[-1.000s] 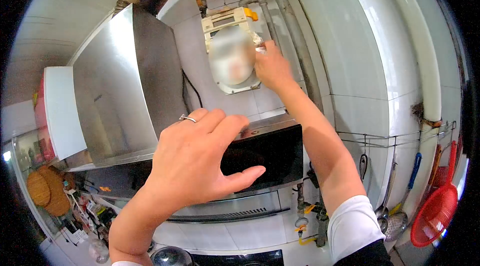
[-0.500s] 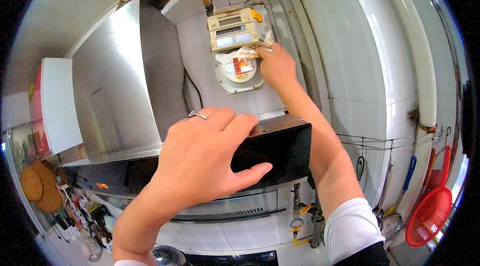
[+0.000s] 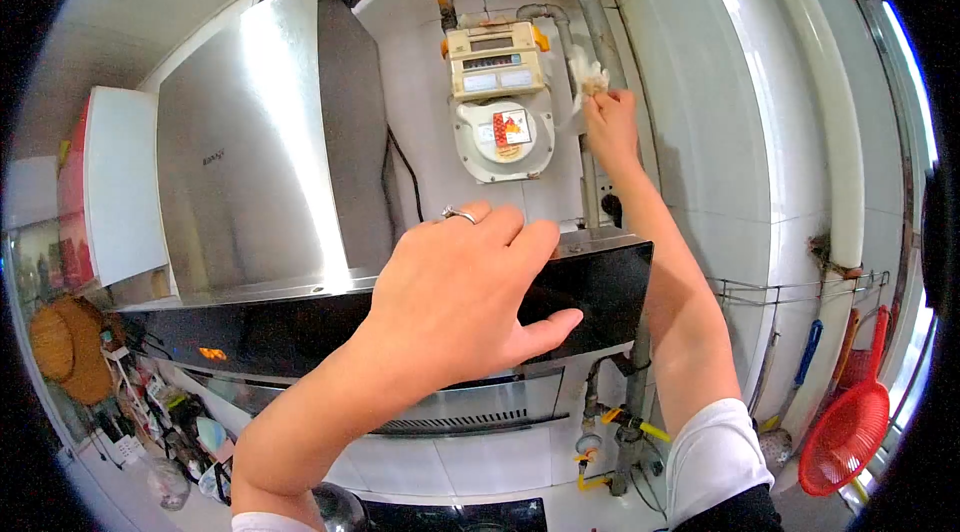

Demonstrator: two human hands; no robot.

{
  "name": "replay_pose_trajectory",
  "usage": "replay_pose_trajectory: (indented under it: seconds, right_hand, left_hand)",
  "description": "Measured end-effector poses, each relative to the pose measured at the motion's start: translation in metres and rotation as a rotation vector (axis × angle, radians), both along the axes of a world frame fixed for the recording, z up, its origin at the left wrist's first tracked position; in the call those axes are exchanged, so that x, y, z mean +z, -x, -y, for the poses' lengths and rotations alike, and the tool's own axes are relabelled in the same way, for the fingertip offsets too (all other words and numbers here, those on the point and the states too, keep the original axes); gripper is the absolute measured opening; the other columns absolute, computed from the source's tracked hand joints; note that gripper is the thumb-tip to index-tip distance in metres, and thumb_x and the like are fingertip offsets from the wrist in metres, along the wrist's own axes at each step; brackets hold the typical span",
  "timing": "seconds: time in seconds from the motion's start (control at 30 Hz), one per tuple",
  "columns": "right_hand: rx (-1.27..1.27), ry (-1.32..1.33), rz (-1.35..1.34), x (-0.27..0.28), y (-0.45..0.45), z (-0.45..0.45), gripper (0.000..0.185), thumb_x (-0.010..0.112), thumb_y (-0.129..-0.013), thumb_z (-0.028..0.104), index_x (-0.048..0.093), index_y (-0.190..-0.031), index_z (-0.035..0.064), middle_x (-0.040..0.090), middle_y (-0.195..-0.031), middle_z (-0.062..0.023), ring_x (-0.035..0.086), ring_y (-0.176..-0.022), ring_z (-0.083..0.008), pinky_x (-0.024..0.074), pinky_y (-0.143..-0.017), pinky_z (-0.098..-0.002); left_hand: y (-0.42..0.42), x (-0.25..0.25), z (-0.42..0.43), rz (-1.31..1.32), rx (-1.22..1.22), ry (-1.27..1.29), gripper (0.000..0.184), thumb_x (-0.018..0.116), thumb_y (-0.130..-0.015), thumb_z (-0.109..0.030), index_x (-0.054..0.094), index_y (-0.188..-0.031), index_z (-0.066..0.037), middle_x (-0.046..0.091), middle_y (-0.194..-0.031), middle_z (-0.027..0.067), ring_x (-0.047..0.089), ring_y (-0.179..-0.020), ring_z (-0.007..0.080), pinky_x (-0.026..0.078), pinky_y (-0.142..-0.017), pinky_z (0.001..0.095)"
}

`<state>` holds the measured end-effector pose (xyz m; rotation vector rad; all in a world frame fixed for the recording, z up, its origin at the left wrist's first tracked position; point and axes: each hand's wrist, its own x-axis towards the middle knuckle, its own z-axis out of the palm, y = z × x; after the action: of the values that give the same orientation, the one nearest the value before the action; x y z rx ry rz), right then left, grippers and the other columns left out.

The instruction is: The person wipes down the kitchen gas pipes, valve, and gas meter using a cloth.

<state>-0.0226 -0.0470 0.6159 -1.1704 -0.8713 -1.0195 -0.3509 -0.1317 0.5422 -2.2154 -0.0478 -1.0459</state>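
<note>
My right hand (image 3: 612, 122) pinches a crumpled white cloth (image 3: 588, 77) against the grey vertical gas pipe (image 3: 600, 27), just right of the gas meter (image 3: 497, 59). The cloth has brownish stains. Lower down, my left hand (image 3: 470, 297), with a ring on one finger, is hooked over the upper front edge of the range hood (image 3: 610, 277). Its fingertips go out of sight behind that edge, while the thumb sticks out in front of the black panel. The meter has a cream display box above a round white body with a red sticker.
The hood's steel chimney (image 3: 245, 142) rises at left. A wire rail (image 3: 770, 290) on the right wall carries a red strainer (image 3: 848, 432) and several utensils. Below the hood are a gas valve (image 3: 588, 447) with yellow fittings and a black stove (image 3: 455, 515).
My right hand and the cloth have moved right, from the lower side of the meter's display box to the pipe beside it. The left hand stays on the hood edge. The view has shifted slightly.
</note>
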Motion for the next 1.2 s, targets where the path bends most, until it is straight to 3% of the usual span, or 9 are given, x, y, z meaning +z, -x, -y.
replay_pose_trajectory:
  seconds: [0.17,0.4,0.53,0.67,0.77,0.83,0.97,1.13,1.2]
  right_hand:
    - [0.05,-0.199,0.001,0.001,0.015,0.016,0.02,0.063,-0.081,0.015,0.066,-0.1,0.0122,0.059,-0.099,-0.012,0.059,-0.094,-0.0308,0.0477,-0.081,-0.0378]
    - [0.253,-0.34,-0.102,0.011,-0.02,0.009,0.018,0.062,-0.081,0.012,0.066,-0.098,0.0117,0.061,-0.099,-0.0109,0.059,-0.095,-0.0278,0.0473,-0.083,-0.0368]
    - [0.217,-0.106,0.372,0.016,-0.007,-0.035,0.016,0.057,-0.084,0.015,0.064,-0.096,0.0071,0.06,-0.102,-0.0155,0.057,-0.096,-0.0348,0.0453,-0.086,-0.0396]
    - [0.197,-0.051,0.164,-0.015,0.02,-0.043,0.017,0.056,-0.085,0.018,0.062,-0.092,0.004,0.06,-0.096,-0.0178,0.056,-0.095,-0.0359,0.0458,-0.084,-0.0414]
    - [0.199,0.35,-0.081,-0.02,0.017,-0.017,0.021,0.056,-0.085,0.021,0.063,-0.097,0.0049,0.06,-0.099,-0.0182,0.057,-0.096,-0.0348,0.0463,-0.082,-0.0426]
    - [0.096,-0.046,0.067,-0.02,0.004,-0.017,0.026,0.056,-0.086,0.023,0.063,-0.106,0.0075,0.059,-0.108,-0.0181,0.058,-0.097,-0.034,0.0465,-0.081,-0.0432]
    - [0.1,-0.151,0.221,0.02,-0.018,-0.014,0.029,0.055,-0.086,0.023,0.062,-0.112,0.0089,0.058,-0.115,-0.018,0.058,-0.099,-0.0344,0.0466,-0.084,-0.0425]
    - [-0.092,0.441,0.077,0.045,-0.027,-0.035,0.026,0.048,-0.087,0.013,0.064,-0.108,0.0112,0.061,-0.107,-0.0163,0.06,-0.097,-0.0331,0.0484,-0.083,-0.042]
    - [-0.123,0.436,0.064,0.035,-0.026,-0.033,0.027,0.049,-0.086,0.013,0.064,-0.108,0.0123,0.062,-0.106,-0.0158,0.06,-0.097,-0.0327,0.0486,-0.083,-0.0422]
  left_hand:
    - [0.002,-0.001,0.0,0.018,0.035,-0.001,0.046,0.072,-0.067,-0.042,0.059,-0.095,-0.009,0.058,-0.081,0.0076,0.059,-0.076,0.0273,0.049,-0.062,0.0376]
    - [0.0,-0.002,0.003,0.025,0.019,-0.014,0.046,0.072,-0.067,-0.042,0.06,-0.097,-0.01,0.058,-0.08,0.0065,0.06,-0.076,0.0263,0.049,-0.062,0.0371]
    - [-0.001,-0.002,0.003,0.029,0.033,-0.012,0.047,0.073,-0.065,-0.042,0.06,-0.098,-0.011,0.057,-0.079,0.0057,0.059,-0.076,0.0256,0.048,-0.062,0.0364]
    - [-0.002,-0.002,0.005,0.043,0.03,-0.017,0.047,0.074,-0.064,-0.041,0.06,-0.097,-0.011,0.056,-0.077,0.0052,0.058,-0.074,0.0252,0.046,-0.06,0.036]
    - [-0.002,-0.003,0.005,0.042,0.039,-0.024,0.048,0.074,-0.064,-0.042,0.059,-0.096,-0.01,0.055,-0.076,0.0048,0.058,-0.073,0.0247,0.045,-0.059,0.0359]
    - [-0.002,-0.002,0.006,0.048,0.044,-0.033,0.048,0.074,-0.063,-0.042,0.059,-0.096,-0.01,0.055,-0.076,0.0047,0.058,-0.072,0.0246,0.045,-0.058,0.0359]
    - [-0.004,-0.002,0.006,0.036,0.049,-0.048,0.048,0.074,-0.063,-0.042,0.059,-0.096,-0.01,0.055,-0.075,0.0047,0.058,-0.071,0.0243,0.045,-0.057,0.0358]
    - [-0.006,-0.002,0.006,0.038,0.059,-0.055,0.05,0.075,-0.061,-0.041,0.06,-0.098,-0.01,0.056,-0.074,0.0046,0.057,-0.069,0.0243,0.045,-0.057,0.0352]
    - [-0.006,-0.002,0.007,0.038,0.057,-0.06,0.051,0.075,-0.06,-0.04,0.06,-0.098,-0.01,0.056,-0.074,0.0046,0.057,-0.069,0.0241,0.045,-0.058,0.0348]
